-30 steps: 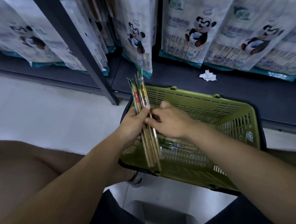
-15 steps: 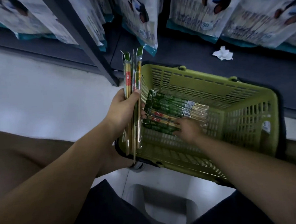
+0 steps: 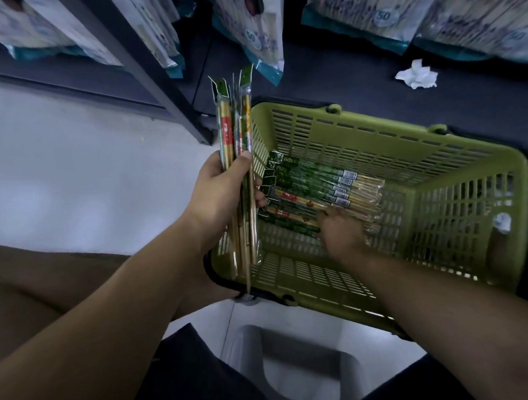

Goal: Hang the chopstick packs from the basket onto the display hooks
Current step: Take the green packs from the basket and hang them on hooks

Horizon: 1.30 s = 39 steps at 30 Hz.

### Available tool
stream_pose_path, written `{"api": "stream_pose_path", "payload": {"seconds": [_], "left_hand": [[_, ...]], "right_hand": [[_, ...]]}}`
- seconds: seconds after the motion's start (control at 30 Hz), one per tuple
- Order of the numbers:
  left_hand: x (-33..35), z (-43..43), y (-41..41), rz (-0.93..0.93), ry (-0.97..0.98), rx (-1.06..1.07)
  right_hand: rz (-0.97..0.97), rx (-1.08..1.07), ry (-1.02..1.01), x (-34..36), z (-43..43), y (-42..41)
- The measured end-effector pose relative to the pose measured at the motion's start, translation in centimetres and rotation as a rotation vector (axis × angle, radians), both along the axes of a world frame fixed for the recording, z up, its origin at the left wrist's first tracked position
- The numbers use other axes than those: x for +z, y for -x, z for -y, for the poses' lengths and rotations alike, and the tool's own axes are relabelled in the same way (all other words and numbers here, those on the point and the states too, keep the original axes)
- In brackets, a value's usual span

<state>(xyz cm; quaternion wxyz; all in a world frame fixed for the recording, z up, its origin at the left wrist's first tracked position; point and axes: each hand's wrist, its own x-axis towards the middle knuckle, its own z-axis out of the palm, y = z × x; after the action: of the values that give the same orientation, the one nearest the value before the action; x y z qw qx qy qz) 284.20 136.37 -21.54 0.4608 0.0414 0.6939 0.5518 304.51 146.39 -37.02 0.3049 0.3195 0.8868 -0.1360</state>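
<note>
A green plastic basket (image 3: pixel 407 149) stands on the floor in front of the shelf. Several chopstick packs (image 3: pixel 313 182) with green and red labels lie side by side on its bottom. My left hand (image 3: pixel 222 189) is at the basket's left rim, shut on a bundle of chopstick packs (image 3: pixel 234 125) held upright, their green hang tabs on top. My right hand (image 3: pixel 340 229) is down inside the basket, fingers on the packs lying there; whether it grips one is hidden.
Large white bags with teal bottoms (image 3: pixel 260 35) hang above the dark low shelf (image 3: pixel 357 72). A crumpled white paper (image 3: pixel 416 75) lies on that shelf. A dark upright post (image 3: pixel 146 71) stands left of the basket. A grey stool (image 3: pixel 299 366) is under me.
My right hand left the bundle and went down into the basket onto the lying packs. My left hand raised the bundle a little and holds it alone.
</note>
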Motion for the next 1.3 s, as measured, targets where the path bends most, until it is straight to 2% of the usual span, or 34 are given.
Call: {"api": "stream_pose_path", "payload": {"seconds": [0.2,0.53,0.77,0.87,1.0,1.13,1.3], "left_hand": [[-0.2,0.1,-0.2,-0.016,0.002,-0.037],[-0.6,0.1,-0.2,-0.041,0.012,-0.061],[-0.6,-0.1,-0.6,-0.043,0.012,-0.055],[-0.3,-0.4,-0.8,-0.045,0.019,-0.048],[0.3,-1.1,-1.1,-0.058,0.025,-0.113],[1.5,-2.6,-2.0,-0.037,0.025,-0.134],[3.8,-4.0,-4.1,0.063,-0.071,-0.154]], "right_hand": [[-0.018,-0.086,0.107,-0.5,0.1,-0.5],[-0.050,-0.052,0.068,-0.4,-0.3,-0.8],[-0.094,-0.142,0.107,1.0,-1.8,-0.4],[-0.205,-0.306,0.225,3.0,-3.1,0.6],[-0.446,-0.525,0.482,7.6,-5.0,2.6],[-0.625,-0.548,0.583,13.9,-5.6,4.0],[-0.724,-0.618,0.675,20.1,-5.2,3.3]]}}
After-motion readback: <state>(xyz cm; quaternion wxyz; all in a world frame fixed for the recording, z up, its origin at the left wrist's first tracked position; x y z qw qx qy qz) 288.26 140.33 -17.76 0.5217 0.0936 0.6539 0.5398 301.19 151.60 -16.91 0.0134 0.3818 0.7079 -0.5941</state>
